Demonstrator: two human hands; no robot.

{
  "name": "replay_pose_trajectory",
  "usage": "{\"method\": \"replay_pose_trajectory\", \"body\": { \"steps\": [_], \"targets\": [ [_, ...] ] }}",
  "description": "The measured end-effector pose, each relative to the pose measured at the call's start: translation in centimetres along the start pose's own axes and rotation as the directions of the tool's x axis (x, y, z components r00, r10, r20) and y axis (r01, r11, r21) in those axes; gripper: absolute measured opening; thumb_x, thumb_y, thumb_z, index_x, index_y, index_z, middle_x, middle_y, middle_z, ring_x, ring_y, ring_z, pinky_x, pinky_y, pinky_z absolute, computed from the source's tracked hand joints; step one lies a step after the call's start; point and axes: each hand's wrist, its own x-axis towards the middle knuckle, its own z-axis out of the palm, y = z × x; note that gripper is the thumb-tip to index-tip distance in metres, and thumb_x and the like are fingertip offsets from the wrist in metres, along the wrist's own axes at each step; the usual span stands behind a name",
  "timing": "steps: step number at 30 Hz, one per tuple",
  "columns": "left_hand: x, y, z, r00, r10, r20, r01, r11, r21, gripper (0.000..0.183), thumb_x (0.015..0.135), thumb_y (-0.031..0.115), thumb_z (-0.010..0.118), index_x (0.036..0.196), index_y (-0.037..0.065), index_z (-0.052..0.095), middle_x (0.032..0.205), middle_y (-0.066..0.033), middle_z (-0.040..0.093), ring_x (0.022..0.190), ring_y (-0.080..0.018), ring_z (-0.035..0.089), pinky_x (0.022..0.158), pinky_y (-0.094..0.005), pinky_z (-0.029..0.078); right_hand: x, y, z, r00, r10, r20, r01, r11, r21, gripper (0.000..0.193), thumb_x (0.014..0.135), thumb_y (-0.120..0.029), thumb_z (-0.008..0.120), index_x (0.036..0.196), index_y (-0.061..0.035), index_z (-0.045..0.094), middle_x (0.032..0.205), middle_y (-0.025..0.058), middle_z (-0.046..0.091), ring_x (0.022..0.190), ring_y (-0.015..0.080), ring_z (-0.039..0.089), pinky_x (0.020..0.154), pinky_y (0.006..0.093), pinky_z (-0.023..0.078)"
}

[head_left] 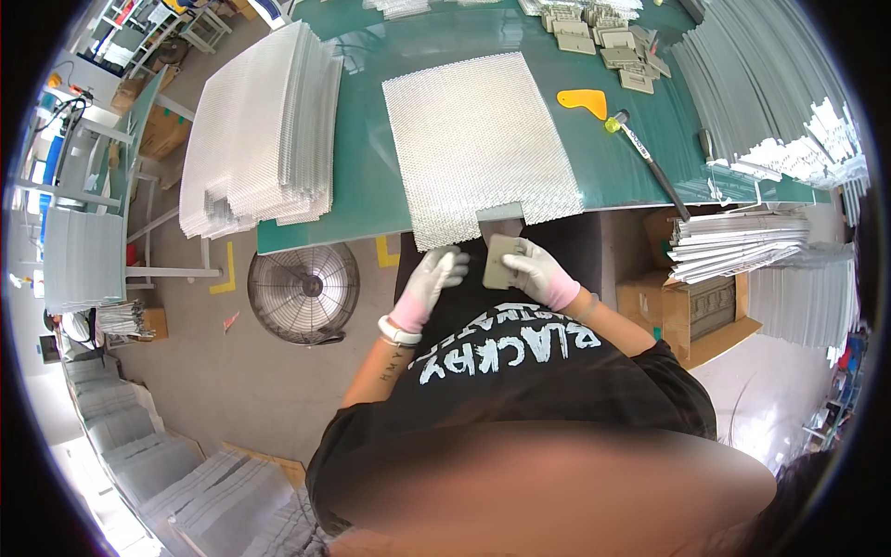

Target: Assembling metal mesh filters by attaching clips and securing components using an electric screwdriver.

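Observation:
My right hand (538, 271), in a white glove with a pink cuff, grips a flat grey-beige plastic plate (498, 264) by its right side. The plate is held in front of my body, just off the table's near edge. To its left is my left hand (436, 278), gloved the same way, its fingers loosely bent and apart with nothing seen in them. Beyond both hands a silvery mesh sheet (478, 130) lies flat on the green table (367, 200). A notch in the sheet's near edge faces me, and that edge overhangs the table slightly.
A tall stack of mesh sheets (264, 121) stands left on the table. Further right lie a yellow scraper (583, 102), a hammer (650, 162) and a heap of similar plates (617, 46). Grey sheets (761, 74) are piled far right. Below are a floor fan (306, 290) and a cardboard box (682, 311).

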Motion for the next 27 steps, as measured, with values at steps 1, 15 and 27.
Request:
{"method": "replay_pose_trajectory", "body": {
  "steps": [1, 15, 27],
  "targets": [
    [0.3, -0.2, 1.4, 0.998, 0.042, -0.051, -0.047, 0.993, -0.11, 0.054, 0.106, 0.039, 0.051, 0.13, -0.01, 0.054, 0.119, -0.0214, 0.066, 0.111, -0.0256, 0.065, 0.099, -0.0362, 0.051, -0.3, 0.1, 0.4, 0.995, -0.054, 0.084, 0.026, 0.95, 0.311, 0.052, 0.095, -0.016, 0.066, 0.142, -0.0059, 0.046, 0.124, 0.011, 0.062, 0.108, 0.0193, 0.065, 0.09, 0.0334, 0.053],
    [3.8, -1.6, 5.4, 0.979, 0.081, -0.188, -0.159, 0.882, -0.444, 0.027, 0.099, 0.019, 0.065, 0.11, -0.005, 0.065, 0.106, -0.012, 0.068, 0.09, -0.0203, 0.069, 0.082, -0.0332, 0.057, 0.5, 0.2, 1.0, 0.972, -0.232, 0.027, 0.181, 0.823, 0.539, 0.033, 0.105, -0.023, 0.054, 0.135, -0.0088, 0.047, 0.126, 0.0078, 0.061, 0.106, 0.0163, 0.064, 0.084, 0.0338, 0.056],
    [3.0, -1.8, 4.5, 0.995, -0.092, 0.03, 0.096, 0.987, -0.126, 0.034, 0.105, 0.03, 0.056, 0.111, -0.002, 0.066, 0.082, -0.0033, 0.065, 0.064, -0.008, 0.052, 0.057, -0.021, 0.04, 0.2, -0.9, 0.9, 0.881, -0.199, -0.429, 0.333, 0.906, 0.263, 0.021, 0.101, -0.024, 0.062, 0.105, -0.0034, 0.058, 0.088, 0.0024, 0.064, 0.072, 0.0083, 0.058, 0.064, 0.0238, 0.048]
  ]
}}
